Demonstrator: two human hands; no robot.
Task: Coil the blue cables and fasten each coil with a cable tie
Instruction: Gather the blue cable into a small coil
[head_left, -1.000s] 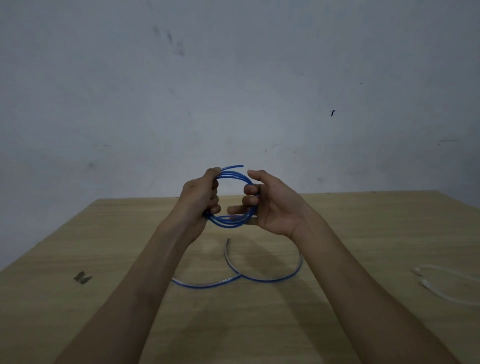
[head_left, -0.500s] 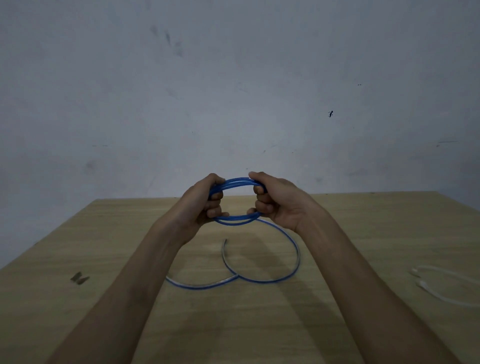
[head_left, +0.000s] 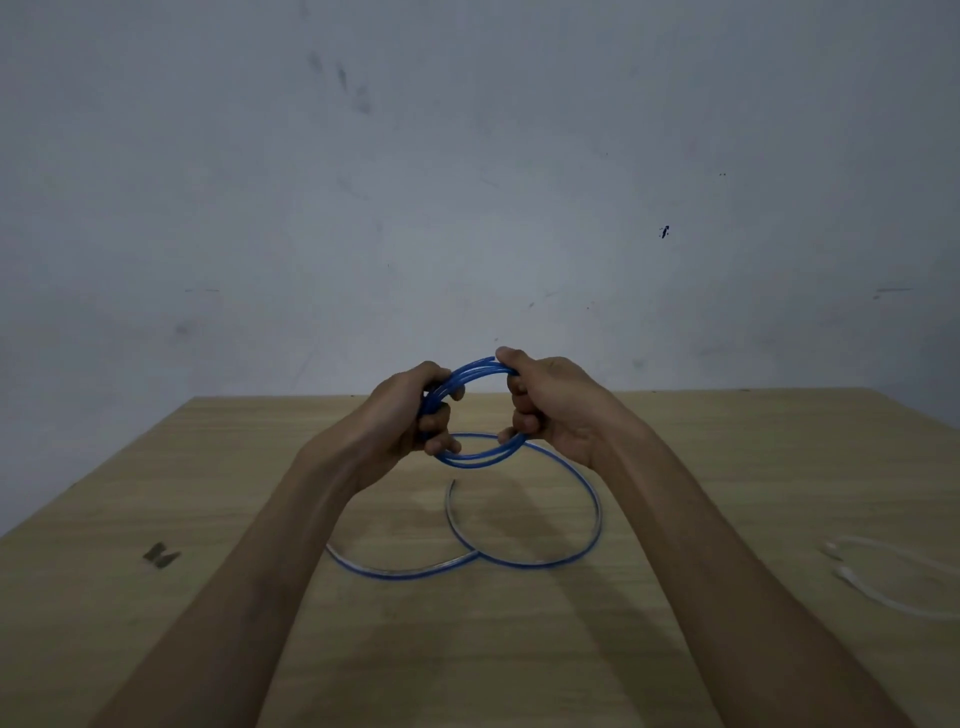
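A blue cable coil (head_left: 475, 370) of several turns is held up above the wooden table (head_left: 727, 467). My left hand (head_left: 410, 415) grips its left side and my right hand (head_left: 550, 405) grips its right side, both with fingers closed around the strands. The loose rest of the blue cable (head_left: 592, 519) runs down from the coil and lies in a wide loop on the table, crossing itself below my hands and ending near my left forearm. White cable ties (head_left: 883, 582) lie at the table's right edge.
A small dark mark (head_left: 162, 555) sits on the table at the left. A grey wall (head_left: 467, 182) stands right behind the table's far edge.
The coil has tilted up and widened between my hands. More cable has been drawn into it, and the loose loop on the table has shifted slightly.
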